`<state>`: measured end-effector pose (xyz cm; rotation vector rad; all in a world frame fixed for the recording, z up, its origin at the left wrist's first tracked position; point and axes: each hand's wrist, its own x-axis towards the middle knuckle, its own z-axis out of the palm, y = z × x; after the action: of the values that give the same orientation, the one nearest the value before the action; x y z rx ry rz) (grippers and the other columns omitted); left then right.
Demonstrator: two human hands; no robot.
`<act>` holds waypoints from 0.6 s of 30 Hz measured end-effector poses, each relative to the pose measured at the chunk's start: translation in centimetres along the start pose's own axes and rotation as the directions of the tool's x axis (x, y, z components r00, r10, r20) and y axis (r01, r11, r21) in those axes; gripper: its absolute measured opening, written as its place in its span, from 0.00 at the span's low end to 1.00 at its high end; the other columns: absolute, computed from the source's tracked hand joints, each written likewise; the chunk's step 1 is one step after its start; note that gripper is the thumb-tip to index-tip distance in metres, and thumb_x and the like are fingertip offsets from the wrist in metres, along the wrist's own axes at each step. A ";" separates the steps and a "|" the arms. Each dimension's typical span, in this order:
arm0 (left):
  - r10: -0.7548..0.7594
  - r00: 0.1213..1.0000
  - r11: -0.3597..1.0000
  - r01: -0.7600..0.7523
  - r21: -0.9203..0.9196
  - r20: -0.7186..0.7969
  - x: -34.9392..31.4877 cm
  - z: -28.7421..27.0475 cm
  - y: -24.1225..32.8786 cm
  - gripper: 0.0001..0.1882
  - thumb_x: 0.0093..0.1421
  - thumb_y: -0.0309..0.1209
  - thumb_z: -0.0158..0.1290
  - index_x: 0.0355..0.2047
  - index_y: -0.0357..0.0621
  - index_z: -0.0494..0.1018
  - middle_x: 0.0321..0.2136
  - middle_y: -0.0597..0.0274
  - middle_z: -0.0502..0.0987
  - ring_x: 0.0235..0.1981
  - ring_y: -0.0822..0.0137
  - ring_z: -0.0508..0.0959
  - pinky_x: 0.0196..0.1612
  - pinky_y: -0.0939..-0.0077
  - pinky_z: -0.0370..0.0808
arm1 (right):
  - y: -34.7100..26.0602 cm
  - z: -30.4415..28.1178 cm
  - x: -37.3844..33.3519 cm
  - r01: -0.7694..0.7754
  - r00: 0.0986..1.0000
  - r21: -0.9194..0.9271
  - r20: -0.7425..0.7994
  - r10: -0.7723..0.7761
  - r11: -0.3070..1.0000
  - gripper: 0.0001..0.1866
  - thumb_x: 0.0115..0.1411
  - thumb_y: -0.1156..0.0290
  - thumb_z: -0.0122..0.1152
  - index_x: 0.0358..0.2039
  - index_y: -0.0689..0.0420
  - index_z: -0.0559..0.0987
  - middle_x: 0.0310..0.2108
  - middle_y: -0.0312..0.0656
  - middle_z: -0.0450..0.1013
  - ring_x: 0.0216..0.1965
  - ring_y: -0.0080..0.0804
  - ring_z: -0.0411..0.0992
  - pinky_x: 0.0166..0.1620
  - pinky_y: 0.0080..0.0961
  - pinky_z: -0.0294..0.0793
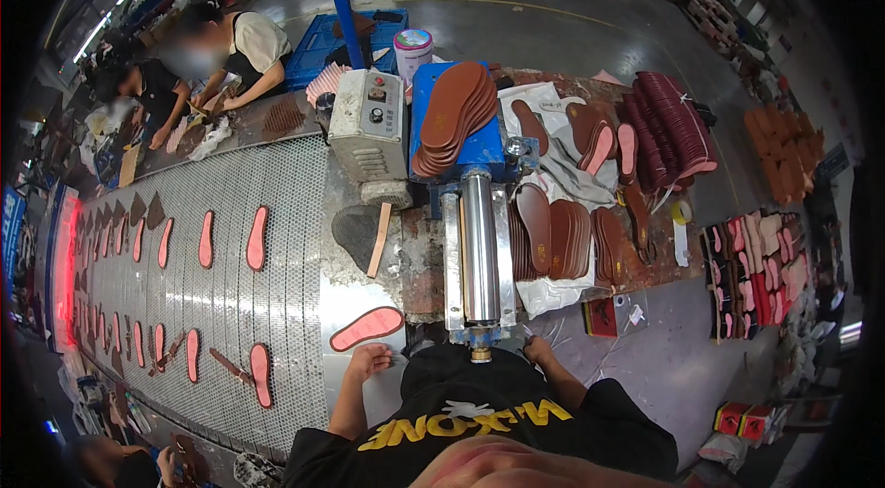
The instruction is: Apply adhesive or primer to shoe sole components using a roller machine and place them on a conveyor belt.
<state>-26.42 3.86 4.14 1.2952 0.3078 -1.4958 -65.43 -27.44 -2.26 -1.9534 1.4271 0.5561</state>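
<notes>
A pink insole (366, 329) with a dark rim lies on the smooth metal plate at the belt's near right corner. My left hand (370, 362) is just below it, fingers loosely bent, with nothing visible in them. Right of the roller machine (481, 248), my right hand (537, 352) is low beside my shirt. Its fingers are closed at a small pale edge that I cannot make out. Brown insoles (456, 110) are stacked on the blue top behind the roller. More brown insoles (560, 239) stand in rows to the right of the roller.
Pink insoles (257, 237) and brown straps (230, 364) lie on the mesh conveyor belt (295, 304) at left. A grey control box (369, 124) stands behind the plate. Maroon bundled insoles (666, 133) and a tape roll (681, 211) lie at right. People (249, 50) work at far left.
</notes>
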 end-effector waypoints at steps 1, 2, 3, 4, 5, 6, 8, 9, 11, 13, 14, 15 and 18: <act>0.000 1.000 1.000 0.000 -0.002 -0.002 0.2 -0.3 -0.2 0.05 0.57 0.26 0.48 0.34 0.40 0.72 0.26 0.62 0.77 0.22 0.69 0.76 0.29 0.76 0.77 | -0.1 0.0 0.0 -0.009 1.000 -0.009 -0.005 0.009 1.000 0.12 0.44 0.70 0.51 0.26 0.63 0.78 0.22 0.52 0.75 0.26 0.44 0.76 0.32 0.35 0.74; 0.000 1.000 1.000 0.000 0.000 0.001 0.3 -0.5 -0.4 0.05 0.57 0.27 0.49 0.33 0.40 0.72 0.27 0.61 0.77 0.23 0.69 0.77 0.30 0.75 0.77 | -0.1 -0.1 0.0 -0.007 1.000 -0.011 -0.004 0.007 1.000 0.12 0.44 0.70 0.51 0.26 0.63 0.78 0.22 0.52 0.75 0.26 0.44 0.76 0.32 0.35 0.74; 0.000 1.000 1.000 0.000 0.002 0.004 0.5 -0.8 -0.5 0.06 0.57 0.27 0.49 0.33 0.40 0.72 0.28 0.61 0.78 0.24 0.69 0.77 0.31 0.74 0.77 | -0.3 -0.1 0.0 -0.012 1.000 -0.005 0.017 0.012 1.000 0.11 0.44 0.70 0.51 0.24 0.63 0.78 0.21 0.52 0.74 0.25 0.44 0.76 0.31 0.35 0.74; -0.002 1.000 1.000 0.002 0.002 0.007 0.4 -0.6 -0.5 0.06 0.57 0.27 0.49 0.33 0.40 0.72 0.28 0.61 0.78 0.24 0.69 0.77 0.31 0.74 0.77 | -0.1 0.0 0.1 -0.023 0.999 0.001 0.036 0.023 1.000 0.11 0.44 0.70 0.51 0.23 0.63 0.78 0.20 0.52 0.74 0.24 0.43 0.76 0.31 0.35 0.74; 0.002 1.000 1.000 -0.002 0.009 0.012 0.3 -0.4 -0.3 0.06 0.57 0.27 0.49 0.33 0.40 0.72 0.28 0.60 0.78 0.24 0.69 0.77 0.31 0.74 0.77 | 0.1 0.0 0.2 -0.025 0.999 0.001 0.034 0.025 1.000 0.11 0.44 0.70 0.51 0.23 0.63 0.78 0.20 0.52 0.74 0.24 0.43 0.76 0.31 0.35 0.74; 0.006 1.000 1.000 -0.006 0.015 0.016 0.3 -0.2 -0.2 0.06 0.57 0.27 0.49 0.34 0.40 0.72 0.28 0.60 0.78 0.24 0.69 0.77 0.31 0.74 0.77 | 0.3 0.0 0.4 -0.061 0.996 0.021 0.059 0.060 0.998 0.11 0.44 0.70 0.51 0.21 0.63 0.78 0.19 0.51 0.74 0.24 0.43 0.75 0.31 0.35 0.74; 0.006 1.000 1.000 -0.007 0.014 0.011 0.3 -0.2 -0.2 0.06 0.57 0.27 0.49 0.34 0.40 0.72 0.28 0.61 0.78 0.24 0.69 0.77 0.31 0.74 0.77 | 0.0 -0.1 0.1 -0.094 0.992 0.039 0.088 0.090 0.995 0.11 0.44 0.69 0.51 0.19 0.64 0.77 0.19 0.51 0.74 0.24 0.43 0.75 0.30 0.35 0.74; 0.007 1.000 1.000 -0.007 0.013 0.006 0.3 -0.3 -0.1 0.06 0.58 0.26 0.48 0.34 0.40 0.72 0.28 0.62 0.78 0.24 0.70 0.77 0.30 0.75 0.77 | -0.2 -0.1 -0.1 -0.063 0.997 0.070 0.053 0.059 0.996 0.11 0.44 0.69 0.50 0.19 0.64 0.77 0.18 0.51 0.74 0.23 0.42 0.75 0.30 0.35 0.74; 0.018 1.000 1.000 -0.018 0.015 0.014 0.2 -0.3 -0.1 0.06 0.58 0.26 0.48 0.35 0.40 0.72 0.28 0.62 0.78 0.24 0.70 0.77 0.30 0.75 0.77 | -0.3 -0.3 -0.2 -0.032 0.999 0.097 0.018 0.030 0.995 0.11 0.44 0.70 0.50 0.19 0.64 0.77 0.18 0.51 0.74 0.22 0.42 0.75 0.29 0.35 0.74; 0.031 0.999 0.999 -0.031 0.019 0.022 0.2 -0.4 -0.1 0.07 0.58 0.27 0.48 0.35 0.40 0.72 0.29 0.61 0.78 0.25 0.70 0.77 0.31 0.75 0.77 | -0.7 -0.7 -0.3 0.007 0.999 0.046 0.038 -0.009 0.999 0.11 0.45 0.70 0.50 0.21 0.65 0.77 0.18 0.51 0.73 0.21 0.42 0.75 0.28 0.35 0.73; 0.028 0.999 0.999 -0.028 0.019 0.018 0.2 -0.4 -0.1 0.06 0.57 0.27 0.49 0.35 0.40 0.72 0.29 0.61 0.78 0.25 0.70 0.77 0.31 0.74 0.77 | -0.9 -0.8 -0.4 0.008 0.999 0.046 0.038 -0.009 0.999 0.11 0.45 0.70 0.50 0.21 0.65 0.77 0.18 0.51 0.73 0.21 0.42 0.75 0.28 0.35 0.73; 0.025 1.000 0.999 -0.025 0.020 0.016 0.2 -0.3 0.0 0.06 0.57 0.27 0.49 0.34 0.40 0.72 0.30 0.60 0.78 0.25 0.69 0.77 0.31 0.73 0.76 | -1.1 -0.8 -0.6 -0.005 1.000 0.071 0.022 0.003 0.997 0.11 0.45 0.70 0.49 0.22 0.65 0.77 0.18 0.52 0.74 0.22 0.43 0.75 0.28 0.35 0.73; 0.022 1.000 0.999 -0.023 0.044 0.013 0.3 0.0 -0.1 0.07 0.57 0.28 0.48 0.35 0.41 0.72 0.30 0.61 0.78 0.26 0.69 0.77 0.32 0.73 0.76 | -0.8 -0.9 -0.9 -0.041 0.999 0.112 0.026 0.038 0.993 0.12 0.45 0.70 0.49 0.23 0.65 0.77 0.19 0.52 0.74 0.22 0.43 0.75 0.28 0.35 0.73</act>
<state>-26.40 3.72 3.85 1.3199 0.2522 -1.4985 -65.00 -27.28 -0.84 -1.8281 1.4535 0.5044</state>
